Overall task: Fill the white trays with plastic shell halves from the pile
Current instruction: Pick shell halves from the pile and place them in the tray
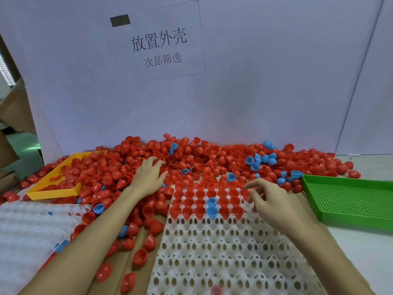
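White tray (223, 252) fills the lower centre, its far rows already seated with shell halves.

Left to right: a stack of white trays (25, 231) sits at lower left, a yellow tray (53, 193) above it; the left hand (148, 177) lies flat, fingers spread, on the pile (212, 158) of red and blue shells across mid-frame; the right hand (268, 201) hovers by the tray's upper right corner, fingers loosely curled, seemingly empty; a green tray (348, 201) sits at right.

Yellow tray (54, 193) to my left among the clutter, green perforated tray (348, 201) to my right, printed paper sign (158, 42) on the white backboard (265, 81) facing me
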The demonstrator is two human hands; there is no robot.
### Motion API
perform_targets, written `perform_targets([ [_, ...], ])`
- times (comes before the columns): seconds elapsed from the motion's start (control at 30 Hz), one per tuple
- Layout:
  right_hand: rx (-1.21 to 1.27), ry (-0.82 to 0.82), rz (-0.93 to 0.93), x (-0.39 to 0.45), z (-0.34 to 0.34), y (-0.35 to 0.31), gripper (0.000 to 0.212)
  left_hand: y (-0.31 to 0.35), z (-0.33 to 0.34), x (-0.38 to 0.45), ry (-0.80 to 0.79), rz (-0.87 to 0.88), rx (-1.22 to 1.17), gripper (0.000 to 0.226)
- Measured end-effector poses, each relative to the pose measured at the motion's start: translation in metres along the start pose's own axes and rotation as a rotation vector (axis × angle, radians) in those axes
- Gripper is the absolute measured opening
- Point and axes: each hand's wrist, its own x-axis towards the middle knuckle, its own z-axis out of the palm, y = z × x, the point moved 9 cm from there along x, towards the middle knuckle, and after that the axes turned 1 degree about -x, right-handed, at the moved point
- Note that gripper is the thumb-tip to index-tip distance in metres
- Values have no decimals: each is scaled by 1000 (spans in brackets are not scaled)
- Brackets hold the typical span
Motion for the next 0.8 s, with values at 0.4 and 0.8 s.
perform_targets([
  [0.4,-11,2,-10,-2,1,0,19,2,30,24,-78,53,228,46],
  [0.8,-61,-7,-46,-2,6,-1,18,5,4,21,91,12,-254,39],
])
